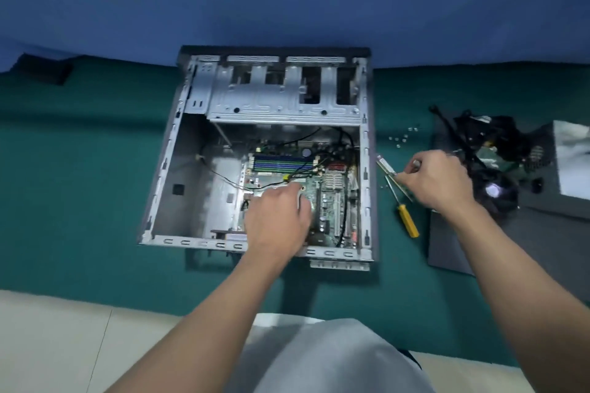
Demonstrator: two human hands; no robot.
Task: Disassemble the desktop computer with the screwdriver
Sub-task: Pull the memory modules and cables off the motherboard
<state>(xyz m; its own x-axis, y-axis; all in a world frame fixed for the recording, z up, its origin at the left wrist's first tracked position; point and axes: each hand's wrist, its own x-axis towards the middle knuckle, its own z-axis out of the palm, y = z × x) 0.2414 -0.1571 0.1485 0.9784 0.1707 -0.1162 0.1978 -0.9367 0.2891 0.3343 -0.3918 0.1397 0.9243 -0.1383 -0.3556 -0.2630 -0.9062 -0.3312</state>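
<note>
On the green cloth (95, 201), the desktop computer case (178, 150) lies flat with its open side up, so the motherboard (332, 195) can be reached from above. The drive cage (281, 96) at the far end looks empty. Left hand (277, 220) is down inside the case over the board's middle, fingers bent onto a silvery part. Whether it grips that part or only steadies the case I cannot tell, since the hand hides what is under it. Right hand (437, 182) is outside the case, just beyond its right wall, with fingertips (412, 171) pinching one end of a narrow circuit board (384, 167), likely a memory stick. It is held low over the cloth, probably about to be laid down. The blue and green memory slots (281, 163) look vacant. The yellow-handled screwdriver (407, 222) lies on the cloth just under the right hand, held by neither hand but close for the next screw. Loose screws (403, 138) are gathered near the case's right side, apart from the tool, likely so none get lost. A heap of removed parts (498, 150) sits on a dark panel (453, 249) further right. Judged stage: well along, with the motherboard yet to come out.
</note>
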